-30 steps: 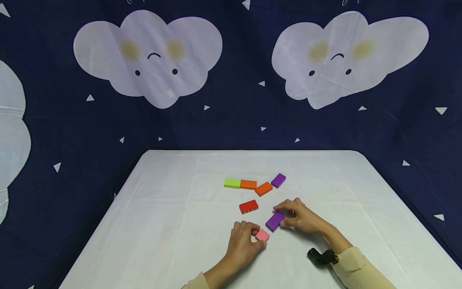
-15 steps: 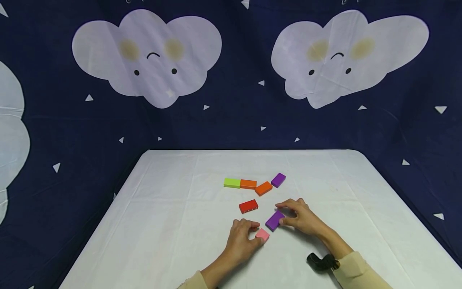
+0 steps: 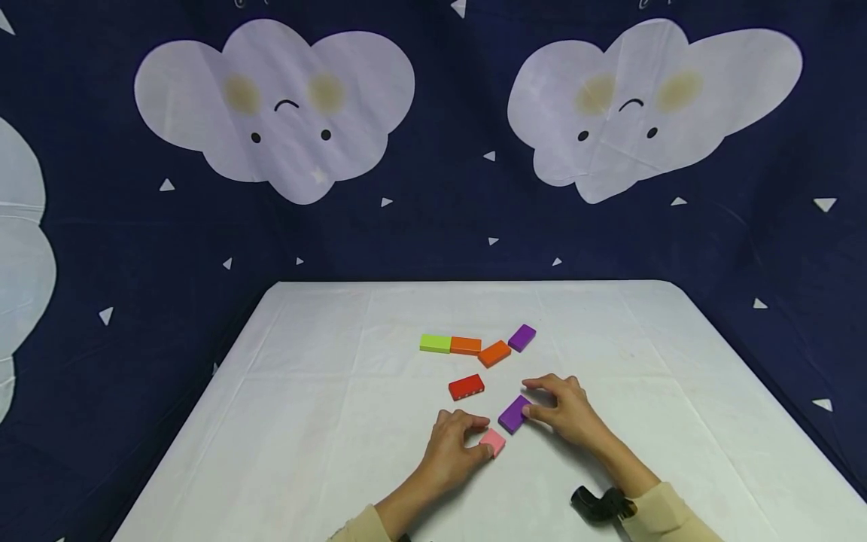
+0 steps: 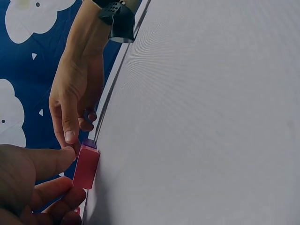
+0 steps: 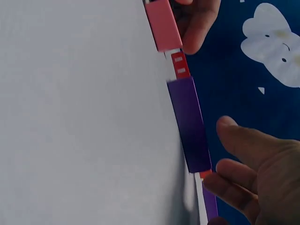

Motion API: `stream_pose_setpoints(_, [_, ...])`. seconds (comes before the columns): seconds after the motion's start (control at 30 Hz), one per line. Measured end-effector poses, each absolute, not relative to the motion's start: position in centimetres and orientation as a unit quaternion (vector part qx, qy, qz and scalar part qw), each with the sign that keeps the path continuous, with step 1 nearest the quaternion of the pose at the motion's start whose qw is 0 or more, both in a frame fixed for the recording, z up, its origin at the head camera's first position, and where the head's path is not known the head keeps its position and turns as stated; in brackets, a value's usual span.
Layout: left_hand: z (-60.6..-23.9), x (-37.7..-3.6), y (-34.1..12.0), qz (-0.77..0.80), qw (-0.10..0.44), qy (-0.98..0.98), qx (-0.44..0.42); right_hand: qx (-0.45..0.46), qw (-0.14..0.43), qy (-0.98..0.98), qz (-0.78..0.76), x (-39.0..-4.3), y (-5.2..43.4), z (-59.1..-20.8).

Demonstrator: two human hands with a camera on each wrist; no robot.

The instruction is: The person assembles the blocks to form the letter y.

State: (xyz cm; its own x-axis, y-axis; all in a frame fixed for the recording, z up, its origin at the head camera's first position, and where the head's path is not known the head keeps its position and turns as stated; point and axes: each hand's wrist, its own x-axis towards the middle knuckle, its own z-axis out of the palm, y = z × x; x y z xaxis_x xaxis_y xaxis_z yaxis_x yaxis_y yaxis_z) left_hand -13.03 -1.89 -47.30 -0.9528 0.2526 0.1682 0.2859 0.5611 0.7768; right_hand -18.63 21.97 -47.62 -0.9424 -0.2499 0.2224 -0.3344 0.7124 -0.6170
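In the head view my left hand (image 3: 448, 454) is beside a small pink block (image 3: 494, 442) on the table. Its thumb overlaps the block's near edge, while the index finger is held apart from it. Up and to the right lies a purple block (image 3: 515, 415), tilted diagonally. My right hand (image 3: 567, 412) has its thumb at this block's right side and its index finger extended away. In the right wrist view a gap shows between the right thumb and the purple block (image 5: 190, 124). The left wrist view shows the pink block (image 4: 86, 168) close to the left fingertips.
A red block (image 3: 466, 388) lies behind the purple one. Farther back, a lime green block (image 3: 436, 343) meets an orange block (image 3: 466, 345) end to end. Another orange block (image 3: 495, 354) and a second purple block (image 3: 522, 338) continue at angles on the white table (image 3: 305, 421).
The left index finger has lifted off the pink block. The right index finger has drawn away from the purple block, its thumb staying near. The blocks look unmoved.
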Motion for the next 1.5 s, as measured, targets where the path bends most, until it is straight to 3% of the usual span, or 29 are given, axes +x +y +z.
stream_pose_setpoints(0.47, [-47.4, -13.0, -1.9, -0.442, 0.024, -0.882, -0.159, 0.108, 0.068, -0.93, 0.344, -17.7, 21.0, -47.7])
stream_pose_setpoints(1.5, [-47.2, -13.1, -1.9, -0.393, 0.025, -0.9, -0.185, 0.12, 0.098, -0.928, 0.339, -16.8, 20.2, -48.1])
